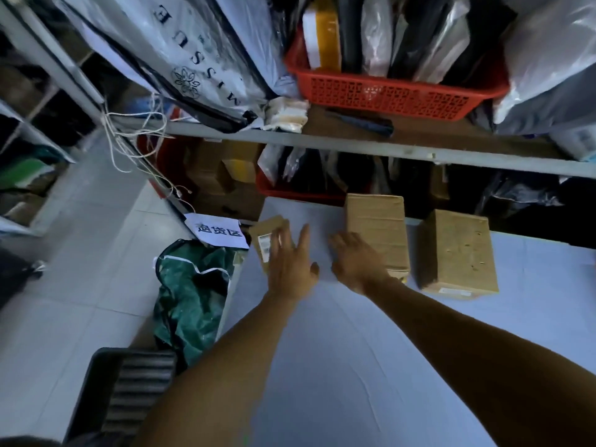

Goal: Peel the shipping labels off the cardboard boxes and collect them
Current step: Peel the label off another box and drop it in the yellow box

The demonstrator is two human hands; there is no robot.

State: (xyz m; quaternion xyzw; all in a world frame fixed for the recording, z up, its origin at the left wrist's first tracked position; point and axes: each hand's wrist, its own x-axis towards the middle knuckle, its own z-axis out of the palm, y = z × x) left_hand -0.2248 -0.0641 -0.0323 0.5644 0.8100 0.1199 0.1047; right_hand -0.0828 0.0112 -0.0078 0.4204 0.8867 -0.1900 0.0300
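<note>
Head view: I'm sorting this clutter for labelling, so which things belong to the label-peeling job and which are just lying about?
Job:
small box with label
middle box
right box
left hand
right hand

Lying about:
red basket
green bag
paper sign

On the pale blue table [354, 366] stand three brown cardboard boxes. The left hand [288, 264], fingers spread, is over the small box [262, 232] with a white label [264, 248]. The right hand [356, 262] lies against the middle box [377, 227]; the right box [456, 250] stands apart.

"MISSUE" on bag [180, 50], "退货区" on sign [219, 233]
</note>
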